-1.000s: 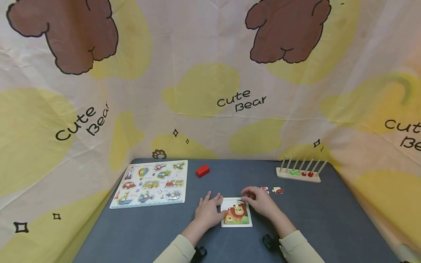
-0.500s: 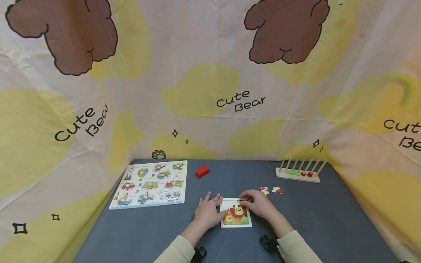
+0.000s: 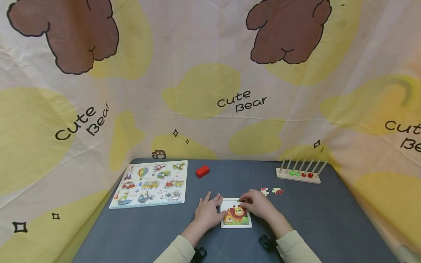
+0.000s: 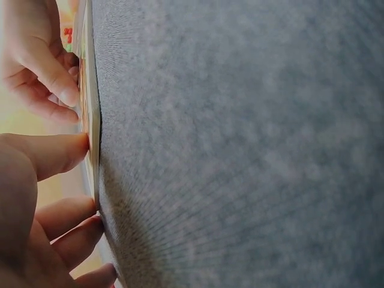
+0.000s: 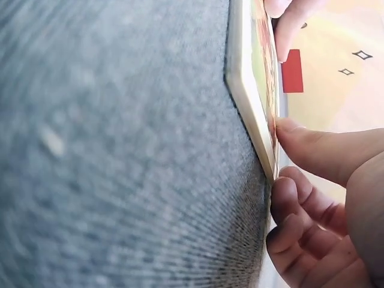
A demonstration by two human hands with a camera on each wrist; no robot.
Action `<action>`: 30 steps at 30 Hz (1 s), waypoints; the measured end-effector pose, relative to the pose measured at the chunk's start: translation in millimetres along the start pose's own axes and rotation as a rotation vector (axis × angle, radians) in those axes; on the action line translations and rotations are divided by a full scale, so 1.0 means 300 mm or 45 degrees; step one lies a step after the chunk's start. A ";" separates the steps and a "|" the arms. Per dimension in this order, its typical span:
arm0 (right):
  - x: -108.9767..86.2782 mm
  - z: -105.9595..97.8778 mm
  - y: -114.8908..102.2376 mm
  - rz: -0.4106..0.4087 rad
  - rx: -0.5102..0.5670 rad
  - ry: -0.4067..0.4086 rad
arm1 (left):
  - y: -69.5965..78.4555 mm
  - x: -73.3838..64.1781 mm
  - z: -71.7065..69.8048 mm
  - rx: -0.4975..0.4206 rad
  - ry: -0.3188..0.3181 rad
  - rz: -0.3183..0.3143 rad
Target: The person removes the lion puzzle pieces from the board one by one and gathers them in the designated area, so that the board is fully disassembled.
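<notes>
From my station I see one pale backdrop (image 3: 197, 44) around the table, printed with yellow patches, "Cute Bear" lettering and two brown bears. One dark grey-blue table (image 3: 131, 233) fills the near part. One picture board (image 3: 158, 191) lies left; one rack (image 3: 298, 178) with seven pegs stands far right. Of my two hands, the left hand (image 3: 208, 213) rests with spread fingers on the left edge of one lion puzzle (image 3: 236, 216), near centre; the right hand (image 3: 260, 202) bends its fingers at the far right corner, and I can't tell whether they grip anything. One red block (image 3: 202, 171) sits far, two loose pieces (image 3: 277, 190) right, and four beads (image 3: 304, 174), two green, two red, on the rack.
</notes>
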State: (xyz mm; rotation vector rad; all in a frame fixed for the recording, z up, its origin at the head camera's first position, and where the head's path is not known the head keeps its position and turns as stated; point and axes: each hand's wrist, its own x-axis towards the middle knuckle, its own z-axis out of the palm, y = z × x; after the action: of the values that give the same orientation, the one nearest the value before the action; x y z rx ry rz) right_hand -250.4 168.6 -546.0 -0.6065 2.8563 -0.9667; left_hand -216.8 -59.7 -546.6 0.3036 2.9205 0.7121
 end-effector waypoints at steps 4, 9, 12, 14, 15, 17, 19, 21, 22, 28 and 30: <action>0.003 -0.004 0.007 -0.042 -0.026 -0.025 | -0.001 0.000 0.001 0.008 0.001 0.011; 0.007 -0.010 0.004 -0.065 -0.057 -0.114 | 0.000 -0.002 0.000 0.009 0.004 0.018; 0.007 -0.011 0.002 -0.043 -0.096 -0.109 | 0.002 -0.003 -0.001 0.012 0.003 0.017; 0.006 -0.013 0.006 -0.021 -0.104 -0.079 | 0.004 -0.003 -0.001 0.014 0.004 0.021; 0.006 -0.013 0.009 -0.020 -0.101 -0.065 | 0.004 -0.003 0.000 0.016 0.006 0.023; 0.008 -0.013 0.017 -0.037 -0.094 -0.059 | 0.004 -0.002 0.003 0.015 0.008 0.023; 0.011 -0.012 0.024 -0.060 -0.081 -0.085 | 0.004 -0.002 0.004 0.018 0.006 0.019; 0.013 -0.012 0.031 -0.102 -0.079 -0.119 | 0.003 0.000 0.005 0.021 0.005 0.016; 0.015 -0.013 0.034 -0.121 -0.088 -0.137 | 0.003 0.000 0.005 0.021 0.004 0.015; 0.028 -0.024 0.041 -0.228 -0.167 -0.213 | 0.006 0.004 0.002 0.023 0.009 0.010; 0.037 -0.025 0.041 -0.228 -0.189 -0.236 | 0.007 0.004 0.001 0.025 0.011 0.008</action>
State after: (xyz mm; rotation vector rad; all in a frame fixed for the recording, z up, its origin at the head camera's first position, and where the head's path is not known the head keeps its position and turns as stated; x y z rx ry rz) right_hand -266.3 177.5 -546.6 -0.9266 2.7604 -0.6800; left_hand -217.6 -57.5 -546.0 0.3121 2.9373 0.6876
